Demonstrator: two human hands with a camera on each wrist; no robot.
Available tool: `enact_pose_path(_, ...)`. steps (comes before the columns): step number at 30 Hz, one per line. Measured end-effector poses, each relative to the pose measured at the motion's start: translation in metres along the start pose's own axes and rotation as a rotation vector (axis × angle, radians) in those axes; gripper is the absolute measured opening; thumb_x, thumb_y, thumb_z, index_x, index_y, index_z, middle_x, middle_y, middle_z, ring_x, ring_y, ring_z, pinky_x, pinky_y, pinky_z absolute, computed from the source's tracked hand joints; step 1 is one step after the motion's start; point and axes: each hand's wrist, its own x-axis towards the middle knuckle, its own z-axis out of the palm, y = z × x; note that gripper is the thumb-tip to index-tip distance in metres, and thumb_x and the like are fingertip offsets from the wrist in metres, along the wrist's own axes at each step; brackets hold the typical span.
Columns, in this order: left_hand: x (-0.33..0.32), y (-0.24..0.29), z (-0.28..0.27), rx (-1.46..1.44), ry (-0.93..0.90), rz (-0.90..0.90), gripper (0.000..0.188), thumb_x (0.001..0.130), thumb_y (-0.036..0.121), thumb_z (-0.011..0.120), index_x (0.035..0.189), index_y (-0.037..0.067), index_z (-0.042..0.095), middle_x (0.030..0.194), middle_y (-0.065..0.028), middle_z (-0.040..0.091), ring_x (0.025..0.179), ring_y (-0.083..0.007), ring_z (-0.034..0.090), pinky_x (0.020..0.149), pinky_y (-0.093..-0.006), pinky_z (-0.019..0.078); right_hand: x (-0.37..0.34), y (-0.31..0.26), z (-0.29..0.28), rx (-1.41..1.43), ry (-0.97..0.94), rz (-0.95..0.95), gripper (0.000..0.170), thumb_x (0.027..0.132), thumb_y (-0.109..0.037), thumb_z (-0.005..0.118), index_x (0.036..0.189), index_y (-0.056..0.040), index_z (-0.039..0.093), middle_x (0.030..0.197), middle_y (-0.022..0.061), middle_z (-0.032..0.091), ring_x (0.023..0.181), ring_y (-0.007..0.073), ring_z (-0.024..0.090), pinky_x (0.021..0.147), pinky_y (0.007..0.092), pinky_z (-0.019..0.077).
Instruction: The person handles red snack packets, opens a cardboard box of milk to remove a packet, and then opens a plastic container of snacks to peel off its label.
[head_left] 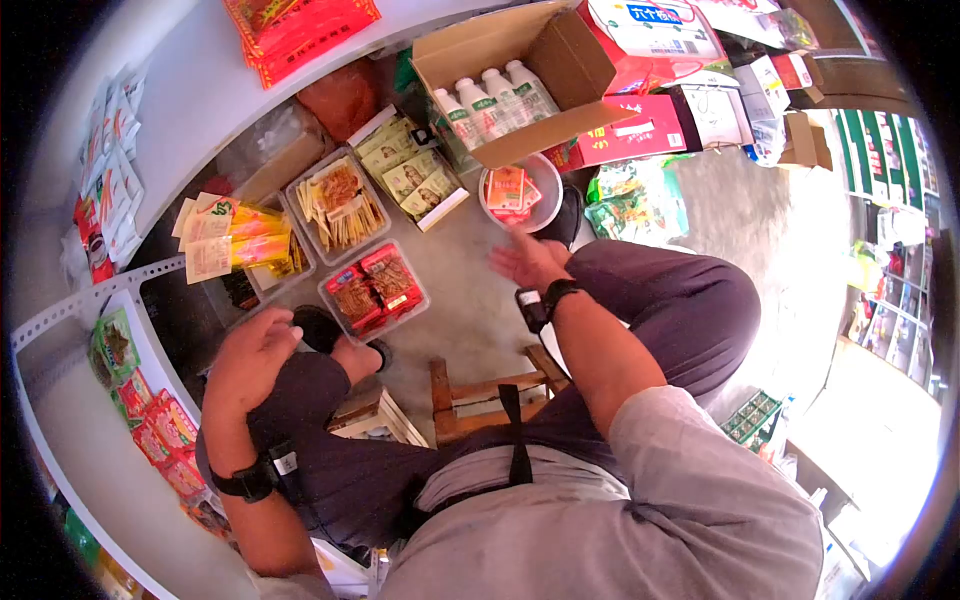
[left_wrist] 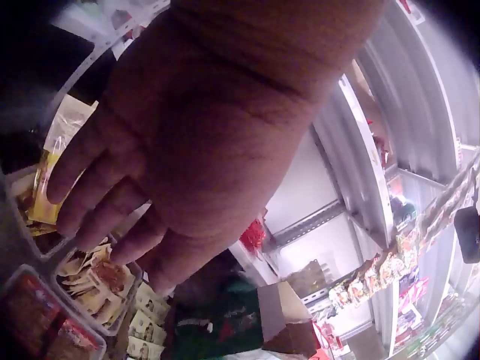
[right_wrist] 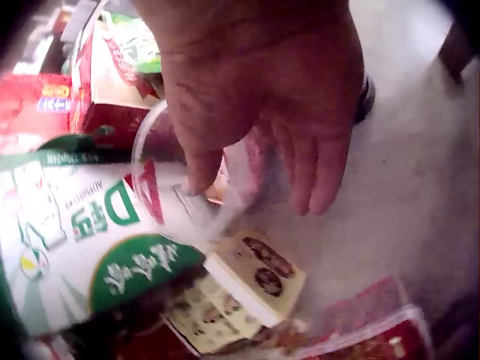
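My left hand point(head_left: 252, 358) hangs over my left knee, its fingers loosely bent and holding nothing. Nearest to it are a plastic tub of red snack packets point(head_left: 375, 292) and a bundle of yellow packets point(head_left: 240, 238). In the left wrist view the palm point(left_wrist: 202, 127) faces the camera with fingers extended. My right hand point(head_left: 528, 262) is just below a round tub point(head_left: 546, 215) that contains red-and-orange packets point(head_left: 508, 190). The right wrist view shows relaxed fingers, with the thumb overlapping the tub rim; nothing appears gripped.
An opened carton point(head_left: 560, 125) with several white bottles stands behind the round tub. A square tub of stick-like packets point(head_left: 340, 205) and a box of cream sachets point(head_left: 410, 175) sit left of it. A wooden stool point(head_left: 490, 390) is between my legs; shelving point(head_left: 70, 310) runs along the left.
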Motion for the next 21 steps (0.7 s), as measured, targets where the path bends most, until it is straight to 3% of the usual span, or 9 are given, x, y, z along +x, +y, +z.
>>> enact_pose_path(4,-0.006,-0.008,0.004,-0.137,0.010,0.026,0.040,0.096,0.029,0.072,0.124,0.001,0.066,0.104,-0.0165,0.074,0.099,-0.0262,0.073,0.089,-0.0365,0.0553,-0.014,0.047,0.040,-0.878,-0.154,0.067,0.080,0.091,-0.055,0.074,0.143,0.0027,0.053,0.111,0.0234,0.071,0.087,0.0320,0.074,0.069,0.0423,0.0614)
enact_pose_path(7,-0.009,-0.016,0.008,-0.120,-0.020,-0.008,0.041,0.096,0.030,0.072,0.125,0.002,0.066,0.105,-0.0165,0.074,0.099,-0.0266,0.073,0.089,-0.0373,0.0555,-0.014,0.080,0.083,-0.897,-0.108,-0.080,0.077,0.092,-0.053,0.072,0.139,0.0058,0.058,0.101,0.0215,0.072,0.077,0.0269,0.073,0.057,0.0396,0.0583)
enact_pose_path(8,-0.015,-0.008,0.004,-0.009,0.001,0.010,0.041,0.096,0.031,0.072,0.125,0.003,0.067,0.108,-0.0169,0.074,0.100,-0.0288,0.073,0.089,-0.0385,0.0561,0.026,0.109,0.073,-0.990,-0.282,-0.236,0.082,0.093,-0.055,0.070,0.143,0.0078,0.054,0.102,0.0225,0.073,0.077,0.0255,0.073,0.066,0.0395,0.0602)
enact_pose_path(10,-0.023,-0.017,0.006,-0.011,0.046,0.052,0.040,0.095,0.031,0.072,0.124,0.004,0.067,0.108,-0.0185,0.075,0.100,-0.0319,0.073,0.088,-0.0397,0.0567,0.011,0.114,0.110,-1.086,-0.069,-0.249,0.084,0.092,-0.059,0.066,0.142,0.0078,0.055,0.118,0.0275,0.072,0.104,0.0366,0.072,0.097,0.0442,0.0554)
enact_pose_path(12,-0.030,-0.026,0.003,-0.049,0.042,0.030,0.040,0.095,0.030,0.073,0.124,0.004,0.067,0.108,-0.0190,0.074,0.099,-0.0326,0.073,0.087,-0.0400,0.0568,-0.001,0.110,0.134,-1.301,-0.061,-0.426,0.062,0.093,-0.049,0.064,0.124,0.0048,0.068,0.122,0.0304,0.069,0.115,0.0454,0.066,0.099,0.0488,0.0535)
enact_pose_path(15,-0.035,-0.042,0.000,-0.098,0.064,0.014,0.040,0.094,0.029,0.074,0.124,0.003,0.067,0.109,-0.0195,0.074,0.099,-0.0334,0.073,0.085,-0.0407,0.0567,0.022,0.109,0.147,-1.542,-0.001,-0.351,0.051,0.092,-0.043,0.063,0.113,0.0032,0.071,0.117,0.0309,0.070,0.113,0.0461,0.066,0.098,0.0503,0.0540)
enact_pose_path(16,-0.035,-0.049,0.000,-0.100,0.079,0.033,0.040,0.094,0.029,0.074,0.124,0.003,0.067,0.109,-0.0197,0.074,0.099,-0.0336,0.073,0.085,-0.0408,0.0566,0.029,0.111,0.147,-1.651,-0.069,-0.487,0.048,0.092,-0.038,0.064,0.110,0.0054,0.068,0.113,0.0324,0.070,0.113,0.0451,0.067,0.096,0.0510,0.0547)
enact_pose_path(19,-0.040,-0.056,-0.002,-0.104,0.072,0.020,0.039,0.094,0.028,0.074,0.123,0.003,0.067,0.108,-0.0204,0.073,0.099,-0.0341,0.073,0.084,-0.0413,0.0565,0.034,0.116,0.139,-1.634,-0.030,-0.629,0.038,0.089,-0.030,0.065,0.099,0.0065,0.067,0.090,0.0286,0.072,0.088,0.0435,0.073,0.081,0.0507,0.0585)
enact_pose_path(21,-0.040,-0.056,-0.004,-0.091,0.067,0.009,0.038,0.094,0.027,0.074,0.123,0.004,0.067,0.108,-0.0208,0.073,0.099,-0.0348,0.072,0.085,-0.0416,0.0564,0.029,0.114,0.137,-1.637,0.006,-0.558,0.042,0.090,-0.030,0.067,0.102,0.0104,0.063,0.089,0.0286,0.072,0.085,0.0418,0.074,0.079,0.0486,0.0600)
